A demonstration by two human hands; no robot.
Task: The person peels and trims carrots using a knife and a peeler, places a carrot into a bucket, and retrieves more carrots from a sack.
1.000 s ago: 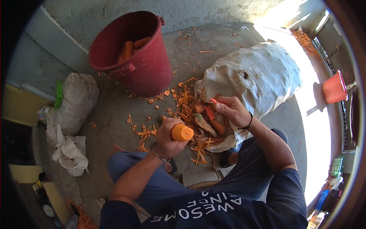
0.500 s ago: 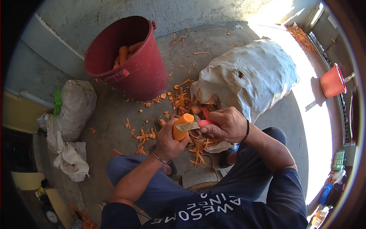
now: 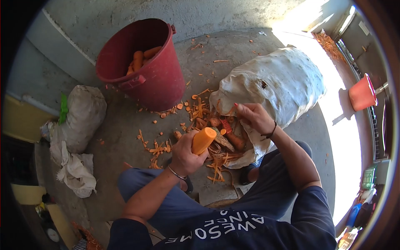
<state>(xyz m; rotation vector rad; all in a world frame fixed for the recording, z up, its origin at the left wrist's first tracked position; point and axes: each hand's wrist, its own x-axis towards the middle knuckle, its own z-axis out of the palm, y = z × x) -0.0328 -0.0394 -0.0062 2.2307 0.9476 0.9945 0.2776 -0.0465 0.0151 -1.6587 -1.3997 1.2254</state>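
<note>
My left hand [image 3: 186,155] is wrapped round a peeled carrot [image 3: 203,141], whose flat, pale end points up and to the right. Closed in a grip, my right hand [image 3: 256,120] is up by the mouth of the white sack. A red tip of the knife handle [image 3: 236,104] sticks out past the thumb; the blade cannot be made out. Between the hands lie unpeeled carrots [image 3: 237,142], a round carrot slice [image 3: 223,131] and a heap of peelings [image 3: 217,168].
A dark red bucket [image 3: 162,79] with peeled carrots [image 3: 138,60] stands front left. The full white sack [image 3: 277,81] lies front right. A smaller stuffed sack [image 3: 84,116] is at the left, a red bucket [image 3: 362,92] far right. Carrot scraps [image 3: 156,150] litter the floor.
My right hand has moved up and right with the knife, away from the carrot. The carrot's end now looks flat, and an orange slice shows among the peelings. My left hand keeps its hold.
</note>
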